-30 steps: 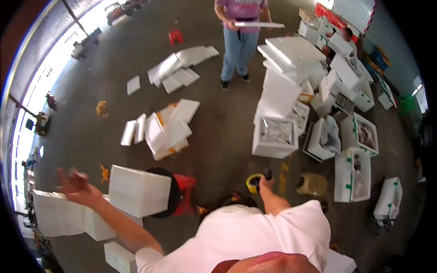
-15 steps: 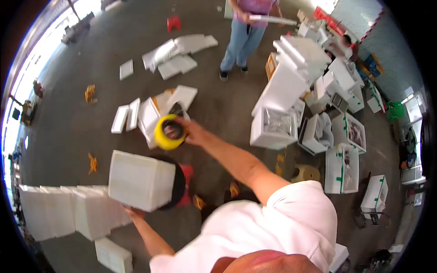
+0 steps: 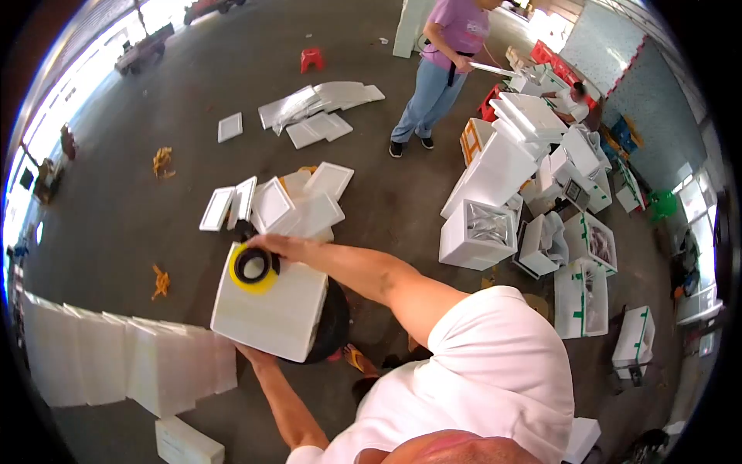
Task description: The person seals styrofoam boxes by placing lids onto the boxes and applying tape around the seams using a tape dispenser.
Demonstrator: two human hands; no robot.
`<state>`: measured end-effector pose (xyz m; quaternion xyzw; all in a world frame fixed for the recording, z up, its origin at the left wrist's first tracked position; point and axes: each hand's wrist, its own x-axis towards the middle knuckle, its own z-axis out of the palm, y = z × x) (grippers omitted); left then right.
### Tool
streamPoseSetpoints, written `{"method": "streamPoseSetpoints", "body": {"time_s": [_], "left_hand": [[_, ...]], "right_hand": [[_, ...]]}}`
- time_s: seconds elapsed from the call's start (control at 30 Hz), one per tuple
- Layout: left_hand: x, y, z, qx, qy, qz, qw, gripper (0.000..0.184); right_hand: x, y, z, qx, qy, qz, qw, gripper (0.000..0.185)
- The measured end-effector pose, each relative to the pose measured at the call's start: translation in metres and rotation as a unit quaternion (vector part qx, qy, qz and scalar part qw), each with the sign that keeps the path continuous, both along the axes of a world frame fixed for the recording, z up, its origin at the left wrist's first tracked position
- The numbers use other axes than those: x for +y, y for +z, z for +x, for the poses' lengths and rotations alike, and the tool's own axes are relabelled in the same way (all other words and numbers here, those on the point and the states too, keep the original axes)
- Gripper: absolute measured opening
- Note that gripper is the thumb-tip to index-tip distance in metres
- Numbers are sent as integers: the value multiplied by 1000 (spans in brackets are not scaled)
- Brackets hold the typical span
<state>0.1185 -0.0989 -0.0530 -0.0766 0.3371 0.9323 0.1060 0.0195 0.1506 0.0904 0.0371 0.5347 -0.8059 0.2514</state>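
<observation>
A white foam box (image 3: 267,313) stands on a round black support (image 3: 334,321), its lid side facing up. My right hand (image 3: 282,246) is closed on a tape dispenser with a yellow roll (image 3: 253,267), which lies over the far edge of the box top. At the box's near edge is my left hand (image 3: 253,354), its fingers mostly hidden below or behind the box, so its grip cannot be made out.
White foam boxes (image 3: 104,352) stand in a row at the left. Foam lids (image 3: 309,209) lie beyond my box. Another person (image 3: 440,69) stands ahead with a white lid. Stacked boxes (image 3: 491,174) and open filled boxes (image 3: 478,232) are at the right.
My right hand has carried the tape dispenser from the right side over to the box's far edge. My left hand has come down to the box, which now shows more of its top.
</observation>
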Motion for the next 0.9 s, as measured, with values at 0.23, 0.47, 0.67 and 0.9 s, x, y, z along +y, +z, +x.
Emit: {"method": "streamPoseSetpoints", "body": {"time_s": [0.23, 0.47, 0.67, 0.9], "left_hand": [[-3, 41, 64, -87, 216, -62, 971, 45], [24, -68, 140, -19, 62, -253, 965, 52], [95, -58, 173, -227, 44, -317, 920, 64], [116, -54, 125, -221, -10, -342, 913, 67]], "right_hand": [[69, -13, 68, -74, -7, -373, 925, 34], [126, -187, 149, -182, -153, -372, 897, 36], [167, -220, 178, -190, -131, -308, 923, 35], [159, -229, 140, -8, -161, -300, 940, 26]]}}
